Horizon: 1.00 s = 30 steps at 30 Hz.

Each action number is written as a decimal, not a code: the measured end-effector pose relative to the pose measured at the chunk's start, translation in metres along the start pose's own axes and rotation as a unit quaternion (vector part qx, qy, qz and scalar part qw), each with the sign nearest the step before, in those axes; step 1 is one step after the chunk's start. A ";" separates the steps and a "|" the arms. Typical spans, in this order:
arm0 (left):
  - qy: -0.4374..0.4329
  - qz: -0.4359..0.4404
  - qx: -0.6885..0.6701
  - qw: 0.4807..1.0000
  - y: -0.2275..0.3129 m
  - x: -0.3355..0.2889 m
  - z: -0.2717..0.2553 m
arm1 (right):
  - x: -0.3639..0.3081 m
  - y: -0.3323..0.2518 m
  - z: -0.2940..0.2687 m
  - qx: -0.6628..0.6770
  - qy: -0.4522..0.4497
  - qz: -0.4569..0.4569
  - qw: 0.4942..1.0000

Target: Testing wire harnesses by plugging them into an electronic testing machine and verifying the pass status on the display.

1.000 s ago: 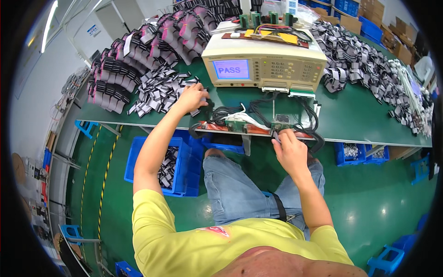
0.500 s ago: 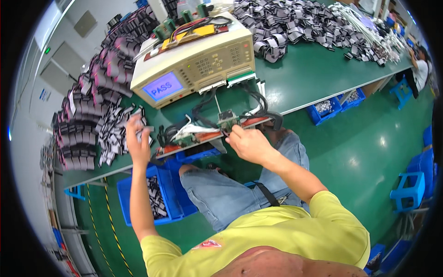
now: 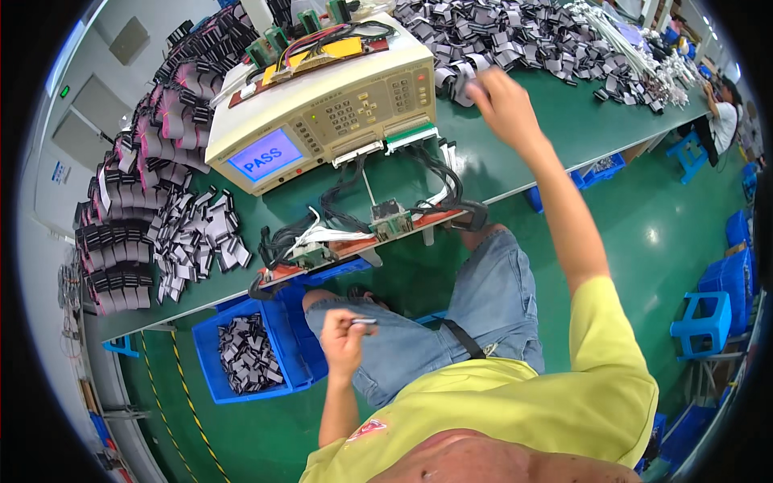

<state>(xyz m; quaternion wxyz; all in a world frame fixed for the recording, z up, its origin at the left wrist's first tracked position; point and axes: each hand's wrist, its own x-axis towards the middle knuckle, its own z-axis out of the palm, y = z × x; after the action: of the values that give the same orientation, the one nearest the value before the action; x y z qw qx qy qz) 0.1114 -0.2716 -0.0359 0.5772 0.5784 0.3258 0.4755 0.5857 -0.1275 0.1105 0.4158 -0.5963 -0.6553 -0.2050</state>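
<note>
low in the middle of the frame, the left hand [image 3: 342, 342] has its thumb and fingers closed on a small cable [image 3: 364, 321] with a dark end, held up above the person's lap. no part of this hand touches the table [image 3: 483, 161].

at lower left, a blue box [image 3: 291, 346] holds a big heap of short grey cables [image 3: 245, 354] with black ends. near the middle, a little green board [image 3: 390, 219] sits at the table's edge with black and white wires around it. no hand is on it. it is too small to tell if a cable sits in it.

to the left, loose cables [image 3: 197, 237] lie in a messy heap. beside the board's wires is a big cream machine [image 3: 346, 97], and its lit screen [image 3: 266, 154] shows one large word.

at the top, the right hand [image 3: 503, 105] is at the near edge of a wide pile [image 3: 515, 36] of grey and black cables. its fingers are bent, but i cannot tell if they grip one. at upper left, bundles [image 3: 165, 133] with pink edges stand in rows.

one cable seems in hand, and many seem left. i cannot tell which heaps are done.
</note>
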 end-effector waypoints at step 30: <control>-0.096 -0.102 -0.223 0.965 0.017 0.016 0.060 | -0.213 -0.192 -0.039 0.653 -0.207 0.349 0.639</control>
<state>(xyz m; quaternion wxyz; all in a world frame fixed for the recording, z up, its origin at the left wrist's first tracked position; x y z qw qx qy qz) 0.1696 -0.2807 -0.0097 0.7657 0.4419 0.2121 0.4165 0.4024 -0.3269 0.0088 0.5913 -0.3809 -0.4306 0.5655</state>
